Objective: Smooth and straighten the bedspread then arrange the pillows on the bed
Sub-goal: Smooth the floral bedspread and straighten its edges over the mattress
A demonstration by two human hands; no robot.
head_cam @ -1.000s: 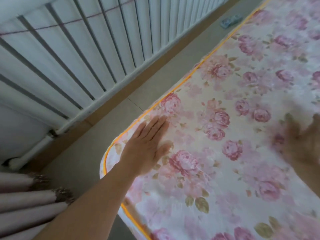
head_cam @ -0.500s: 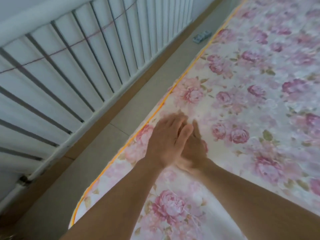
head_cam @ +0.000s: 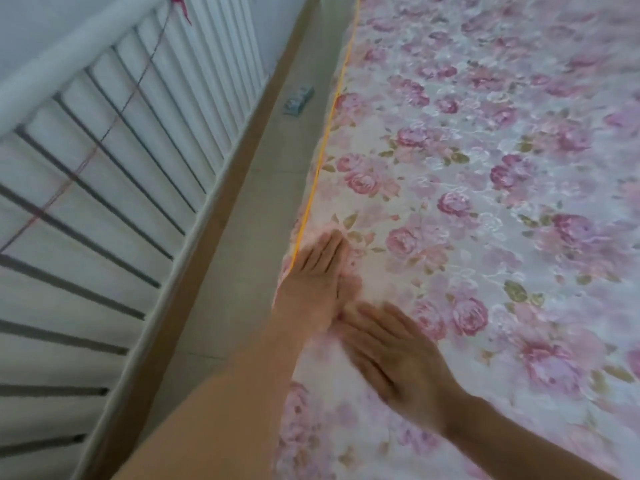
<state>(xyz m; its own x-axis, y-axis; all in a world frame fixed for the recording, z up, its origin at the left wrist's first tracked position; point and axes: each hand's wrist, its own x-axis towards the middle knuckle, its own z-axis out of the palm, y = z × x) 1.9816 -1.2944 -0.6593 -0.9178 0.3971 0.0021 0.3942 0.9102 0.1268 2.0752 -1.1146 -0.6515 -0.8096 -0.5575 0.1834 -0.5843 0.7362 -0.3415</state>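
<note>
Pressed straight and flat on the bedspread (head_cam: 485, 202): fingers (head_cam: 329, 247) of the left hand (head_cam: 311, 282), right at the orange edge (head_cam: 320, 161), gripping nothing. Just beside, toward the middle, the right hand (head_cam: 391, 355), likewise spread flat, blurred, holding nothing. Stretching long ahead and away, with most cloth off to the right, so probably closer to the right hand for a next sweep. No pillows in view. Down on the floor (head_cam: 263, 209), a small packet (head_cam: 298, 100), print unreadable.

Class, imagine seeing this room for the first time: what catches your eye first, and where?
The rose-patterned bedspread fills the right side, trimmed with a yellow edge. Two hands lie flat on it near that edge, the left hand ahead of the right hand. A white railing slants across the left.
</note>
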